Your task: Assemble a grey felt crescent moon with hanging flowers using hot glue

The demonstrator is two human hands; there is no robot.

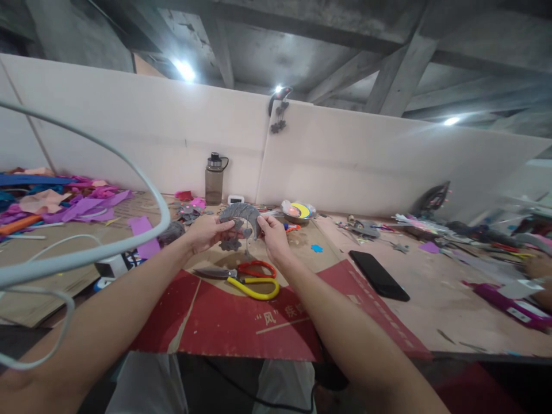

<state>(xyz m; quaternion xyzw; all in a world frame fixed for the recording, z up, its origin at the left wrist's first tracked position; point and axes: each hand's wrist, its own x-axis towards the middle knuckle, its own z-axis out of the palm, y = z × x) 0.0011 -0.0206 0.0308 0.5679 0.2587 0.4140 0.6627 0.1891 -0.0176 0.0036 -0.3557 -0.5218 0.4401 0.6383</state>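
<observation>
Between my two hands is a grey crescent-shaped ornament [240,213], curved side up, with small grey pieces dangling below it. My left hand [210,232] pinches its left end. At the right end, the fingers and thumb of my right hand [272,234] are closed on it. Under the hanging pieces lies a pair of scissors [254,282] with one red and one yellow handle loop, blades pointing left. It rests on a red and brown cardboard sheet [233,339]. Behind my left hand sits a heap of grey flower-like pieces [188,214].
A black phone [379,275] and a magenta tool [511,305] lie to the right, near another person's hand [541,267]. A bottle [214,179] stands by the white partition [366,161]. Coloured scraps [73,198] pile up at left, behind a pale curved tube [159,201]. A similar crescent ornament [279,109] hangs on the partition.
</observation>
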